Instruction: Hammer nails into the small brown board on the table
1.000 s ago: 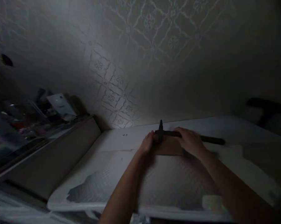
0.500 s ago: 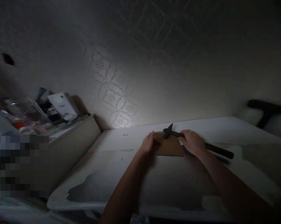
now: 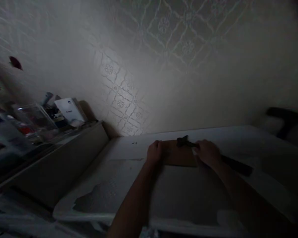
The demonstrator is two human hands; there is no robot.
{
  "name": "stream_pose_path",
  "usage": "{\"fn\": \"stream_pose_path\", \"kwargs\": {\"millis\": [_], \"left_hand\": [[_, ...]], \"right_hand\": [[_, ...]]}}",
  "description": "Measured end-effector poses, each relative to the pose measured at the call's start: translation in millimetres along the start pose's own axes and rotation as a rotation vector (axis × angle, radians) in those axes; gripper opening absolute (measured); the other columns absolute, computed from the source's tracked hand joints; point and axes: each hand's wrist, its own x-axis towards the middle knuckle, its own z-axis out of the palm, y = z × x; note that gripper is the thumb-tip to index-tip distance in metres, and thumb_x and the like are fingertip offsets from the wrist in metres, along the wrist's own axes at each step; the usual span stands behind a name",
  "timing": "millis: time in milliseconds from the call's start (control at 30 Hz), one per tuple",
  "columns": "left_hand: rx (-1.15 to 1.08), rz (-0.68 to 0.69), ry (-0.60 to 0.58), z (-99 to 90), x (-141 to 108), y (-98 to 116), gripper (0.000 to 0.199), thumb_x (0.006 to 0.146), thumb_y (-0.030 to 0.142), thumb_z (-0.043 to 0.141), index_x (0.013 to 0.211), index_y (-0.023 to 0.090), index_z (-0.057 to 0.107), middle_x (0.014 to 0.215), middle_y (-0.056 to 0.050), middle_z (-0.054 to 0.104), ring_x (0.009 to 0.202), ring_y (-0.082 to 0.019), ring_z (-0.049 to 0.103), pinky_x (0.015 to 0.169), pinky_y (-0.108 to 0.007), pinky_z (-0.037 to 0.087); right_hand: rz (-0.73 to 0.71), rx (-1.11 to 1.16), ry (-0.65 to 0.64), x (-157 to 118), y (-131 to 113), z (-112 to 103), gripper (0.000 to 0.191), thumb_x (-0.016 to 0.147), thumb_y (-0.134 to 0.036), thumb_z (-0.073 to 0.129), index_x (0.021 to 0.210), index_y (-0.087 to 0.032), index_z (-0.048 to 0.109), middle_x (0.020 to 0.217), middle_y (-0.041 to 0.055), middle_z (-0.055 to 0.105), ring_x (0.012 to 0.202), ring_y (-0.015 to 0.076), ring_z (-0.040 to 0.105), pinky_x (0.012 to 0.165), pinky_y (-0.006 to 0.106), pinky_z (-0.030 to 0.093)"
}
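A brown rectangular board (image 3: 180, 157), wood or cardboard, lies flat on the white table. My left hand (image 3: 154, 152) grips its left edge with the fingers closed. In my right hand (image 3: 208, 152) is a hammer (image 3: 184, 141), held around the shaft; its dark head rests over or just above the upper right part of the board. The dark handle sticks out behind my right hand toward the lower right. Dim light hides whether the hammer head touches the board, and whether a nail is there.
The white table (image 3: 124, 148) has a worn grey patch and some tiny dark bits (image 3: 134, 143). On the left stands a cabinet (image 3: 72, 148) with a clear plastic box (image 3: 37, 119) and a white box (image 3: 69, 109). A dark chair armrest (image 3: 284, 115) is at right; a patterned wall stands behind.
The picture is darker and the view has shifted slightly. My left fingers have curled more over the board's edge. The hammer head has turned a little and sits slightly further right.
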Motion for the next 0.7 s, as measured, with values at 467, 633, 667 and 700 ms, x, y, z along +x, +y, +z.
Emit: {"fn": "stream_pose_path", "kwargs": {"millis": [467, 633, 667, 700], "left_hand": [[0.527, -0.142, 0.159, -3.7, 1, -14, 0.036, 0.087, 0.027, 0.039, 0.116, 0.014, 0.057, 0.122, -0.014, 0.057, 0.11, -0.026, 0.054, 0.099, -0.046, 0.034], [0.673, -0.163, 0.154, -25.0, 15, -46, 0.042, 0.089, 0.022, 0.035, 0.128, 0.014, 0.047, 0.136, -0.015, 0.043, 0.126, -0.027, 0.039, 0.105, -0.053, 0.026], [0.694, -0.205, 0.156, -32.0, 18, -54, 0.043, 0.089, 0.022, 0.034, 0.13, 0.013, 0.044, 0.139, -0.016, 0.04, 0.128, -0.027, 0.037, 0.105, -0.053, 0.026], [0.717, -0.219, 0.144, -39.2, 20, -61, 0.045, 0.09, 0.021, 0.032, 0.133, 0.013, 0.041, 0.141, -0.016, 0.036, 0.13, -0.026, 0.033, 0.105, -0.052, 0.026]], "right_hand": [[-0.329, 0.366, 0.17, -4, -30, -2, 0.025, 0.086, -0.023, 0.044, 0.102, -0.016, 0.063, 0.102, 0.0085, 0.061, 0.095, 0.0201, 0.054, 0.085, 0.032, 0.041], [-0.393, 0.422, 0.081, -7, -37, 2, 0.024, 0.086, -0.023, 0.044, 0.1, -0.018, 0.063, 0.1, 0.007, 0.062, 0.092, 0.0182, 0.056, 0.084, 0.03, 0.041], [-0.389, 0.422, 0.068, -7, -38, 2, 0.024, 0.086, -0.023, 0.044, 0.101, -0.017, 0.063, 0.1, 0.007, 0.062, 0.093, 0.0183, 0.057, 0.084, 0.03, 0.041], [-0.386, 0.423, 0.053, -7, -38, 2, 0.025, 0.086, -0.023, 0.044, 0.102, -0.017, 0.063, 0.101, 0.0069, 0.061, 0.093, 0.0183, 0.057, 0.084, 0.03, 0.041]]}}
